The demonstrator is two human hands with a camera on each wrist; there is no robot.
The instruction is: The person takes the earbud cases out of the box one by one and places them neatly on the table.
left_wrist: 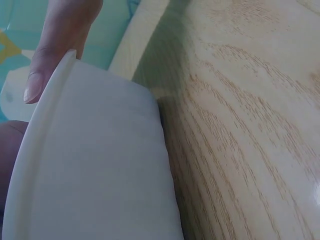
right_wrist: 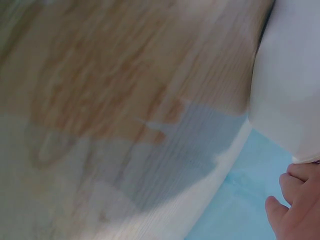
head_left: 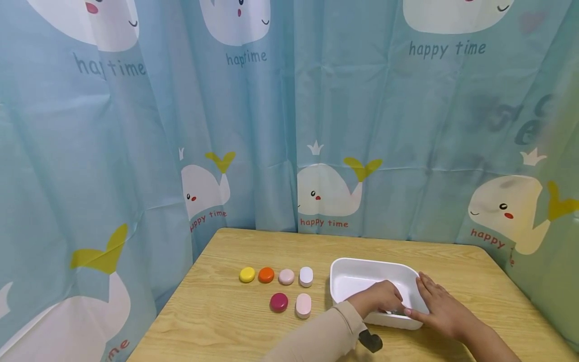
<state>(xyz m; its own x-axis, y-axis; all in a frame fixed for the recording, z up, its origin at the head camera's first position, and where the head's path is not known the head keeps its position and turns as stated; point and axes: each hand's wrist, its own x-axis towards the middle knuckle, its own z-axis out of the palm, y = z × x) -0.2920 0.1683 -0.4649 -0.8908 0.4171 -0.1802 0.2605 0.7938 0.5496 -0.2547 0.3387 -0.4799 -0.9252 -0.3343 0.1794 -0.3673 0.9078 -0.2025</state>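
Observation:
A white open-topped plastic box stands on the right part of the wooden table. My left hand reaches over its front rim, fingers bent down inside. Beneath those fingertips shows a sliver of something grey-green, too hidden to name. At the box's right end, my right hand holds the wall, fingers along the outside and thumb over the rim. The left wrist view shows a thumb on the rim above the box's outer wall. In the right wrist view, bent fingers touch the box's edge.
Left of the box lie small smooth pieces in two rows: round yellow, orange and pale pink, oblong white, then round dark red and oblong pink. A blue whale-print curtain hangs behind the table.

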